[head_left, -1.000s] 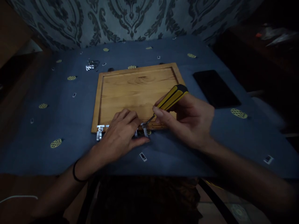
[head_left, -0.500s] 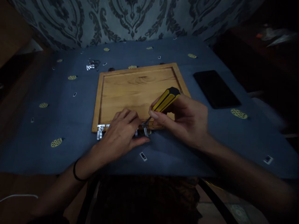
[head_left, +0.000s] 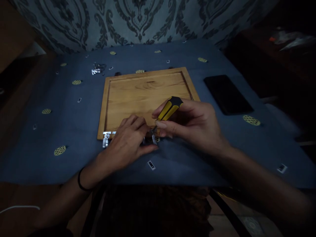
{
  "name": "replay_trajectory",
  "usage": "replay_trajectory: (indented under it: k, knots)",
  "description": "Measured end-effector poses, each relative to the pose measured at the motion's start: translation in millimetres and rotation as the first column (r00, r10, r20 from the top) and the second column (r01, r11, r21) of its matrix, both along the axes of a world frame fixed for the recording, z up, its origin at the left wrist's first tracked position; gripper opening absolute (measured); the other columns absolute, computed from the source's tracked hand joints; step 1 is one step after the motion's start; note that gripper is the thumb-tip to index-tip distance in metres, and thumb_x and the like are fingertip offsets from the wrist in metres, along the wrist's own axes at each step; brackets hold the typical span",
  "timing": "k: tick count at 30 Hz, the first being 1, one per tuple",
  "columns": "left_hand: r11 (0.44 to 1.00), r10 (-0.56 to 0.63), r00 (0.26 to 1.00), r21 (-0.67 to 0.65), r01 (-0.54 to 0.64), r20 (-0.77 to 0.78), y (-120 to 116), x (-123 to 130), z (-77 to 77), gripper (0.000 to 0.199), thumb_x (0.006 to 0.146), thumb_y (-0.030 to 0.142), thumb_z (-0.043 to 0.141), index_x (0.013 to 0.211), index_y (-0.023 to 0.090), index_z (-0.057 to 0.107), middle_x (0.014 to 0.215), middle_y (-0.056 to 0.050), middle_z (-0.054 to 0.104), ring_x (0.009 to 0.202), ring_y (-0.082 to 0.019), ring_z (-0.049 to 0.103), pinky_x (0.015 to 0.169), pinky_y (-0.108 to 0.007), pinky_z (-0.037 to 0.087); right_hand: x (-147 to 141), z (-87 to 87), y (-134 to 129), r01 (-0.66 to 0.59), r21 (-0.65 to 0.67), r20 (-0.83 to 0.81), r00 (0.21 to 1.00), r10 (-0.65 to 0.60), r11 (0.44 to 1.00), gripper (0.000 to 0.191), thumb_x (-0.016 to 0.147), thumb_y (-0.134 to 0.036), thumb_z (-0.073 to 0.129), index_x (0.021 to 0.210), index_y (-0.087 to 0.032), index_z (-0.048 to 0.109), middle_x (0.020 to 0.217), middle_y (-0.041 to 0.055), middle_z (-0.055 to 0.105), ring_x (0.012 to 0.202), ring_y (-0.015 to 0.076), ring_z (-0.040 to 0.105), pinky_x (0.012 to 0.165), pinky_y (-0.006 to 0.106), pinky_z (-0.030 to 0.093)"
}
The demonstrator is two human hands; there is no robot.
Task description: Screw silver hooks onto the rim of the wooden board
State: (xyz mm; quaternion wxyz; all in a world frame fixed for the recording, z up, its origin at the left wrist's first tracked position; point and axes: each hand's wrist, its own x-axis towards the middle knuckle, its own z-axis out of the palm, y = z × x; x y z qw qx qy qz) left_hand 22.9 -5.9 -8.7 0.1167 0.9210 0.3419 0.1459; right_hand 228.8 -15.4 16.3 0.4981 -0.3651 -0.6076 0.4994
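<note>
A rectangular wooden board [head_left: 138, 95] with a raised border lies on the table. Along its near edge sit silver metal hooks [head_left: 106, 140], one at the left corner and others partly hidden by my left hand [head_left: 128, 136]. That hand is curled over the edge, its thumb stretched below a metal hook [head_left: 154, 139]. In my right hand [head_left: 195, 125] is a screwdriver [head_left: 170, 108] with a yellow and black handle, gripped between thumb and fingers. It leans to the right, its tip down at the top of this hook; any screw there is too small to make out.
More small metal pieces [head_left: 97, 69] lie behind the board at the left. A black phone-like slab [head_left: 227, 93] rests to the board's right. The blue tablecloth [head_left: 74, 125] has a pineapple print, and a patterned cloth [head_left: 138, 19] hangs behind the table.
My right hand and the screwdriver have shifted slightly left and down, and the handle's end sits lower. My left hand and the board have stayed in place.
</note>
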Motion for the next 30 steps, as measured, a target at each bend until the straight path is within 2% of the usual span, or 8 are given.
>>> replay_trajectory:
  k: [2, 7, 11, 16, 22, 30]
  knots:
    - [1.000, -0.004, 1.000, 0.007, 0.004, -0.005, 0.6, -0.6, -0.2, 0.042, 0.088, 0.044, 0.087, 0.113, 0.013, 0.073, 0.124, -0.014, 0.070, 0.116, -0.033, 0.061, 0.102, -0.052, 0.054, 1.6, 0.5, 1.6, -0.039, -0.042, -0.032, 0.999, 0.038, 0.998, 0.028, 0.079, -0.043, 0.093, 0.087, -0.022, 0.076, 0.066, -0.0052, 0.068, 0.054, 0.0096, 0.066, 0.050, 0.020, 0.055]
    - [1.000, -0.018, 1.000, -0.001, 0.018, -0.011, 0.9, -0.9, 0.3, 0.043, 0.089, 0.045, 0.085, 0.114, 0.011, 0.072, 0.122, -0.014, 0.071, 0.113, -0.032, 0.062, 0.100, -0.050, 0.054, 7.9, 0.7, 2.8, -0.079, -0.067, -0.045, 0.996, 0.076, 0.995, 0.026, 0.080, -0.044, 0.092, 0.087, -0.023, 0.079, 0.075, -0.0022, 0.073, 0.062, 0.0110, 0.071, 0.055, 0.020, 0.060]
    - [1.000, -0.011, 1.000, -0.008, 0.011, -0.010, 0.4, 0.3, 1.1, 0.041, 0.089, 0.044, 0.086, 0.112, 0.012, 0.073, 0.118, -0.012, 0.071, 0.113, -0.031, 0.062, 0.101, -0.050, 0.053, 11.4, 0.7, 0.5, -0.037, -0.088, 0.007, 0.999, 0.037, 0.995, 0.031, 0.080, -0.052, 0.091, 0.085, -0.023, 0.079, 0.075, -0.0006, 0.074, 0.065, 0.0139, 0.073, 0.058, 0.024, 0.062]
    - [0.999, -0.028, 1.000, 0.027, 0.028, -0.004, 1.0, -0.4, 0.6, 0.045, 0.089, 0.045, 0.086, 0.115, 0.011, 0.072, 0.114, -0.012, 0.070, 0.110, -0.032, 0.062, 0.094, -0.047, 0.055, 10.2, 0.0, 1.0, 0.054, 0.024, 0.113, 0.992, -0.056, 0.998, 0.042, 0.075, -0.060, 0.090, 0.076, -0.021, 0.074, 0.067, -0.0021, 0.066, 0.056, 0.0121, 0.062, 0.052, 0.027, 0.055]
    - [0.999, -0.017, 1.000, 0.044, 0.017, -0.014, 0.6, -0.5, 1.3, 0.045, 0.088, 0.043, 0.087, 0.119, 0.015, 0.071, 0.106, -0.007, 0.068, 0.105, -0.029, 0.061, 0.090, -0.044, 0.054, 4.7, -5.7, 2.6, 0.181, 0.223, 0.190, 0.955, -0.225, 0.958, 0.046, 0.074, -0.057, 0.093, 0.068, -0.021, 0.065, 0.070, -0.0018, 0.064, 0.066, 0.0133, 0.062, 0.056, 0.027, 0.049]
    - [1.000, -0.018, 1.000, 0.026, 0.018, -0.014, -0.2, 0.0, 2.3, 0.044, 0.091, 0.042, 0.085, 0.121, 0.014, 0.069, 0.111, -0.010, 0.070, 0.107, -0.030, 0.062, 0.091, -0.045, 0.054, -2.5, -10.0, 0.4, 0.231, 0.231, 0.173, 0.946, -0.274, 0.945, 0.043, 0.079, -0.054, 0.090, 0.070, -0.024, 0.060, 0.068, -0.0032, 0.056, 0.062, 0.0140, 0.054, 0.056, 0.031, 0.045]
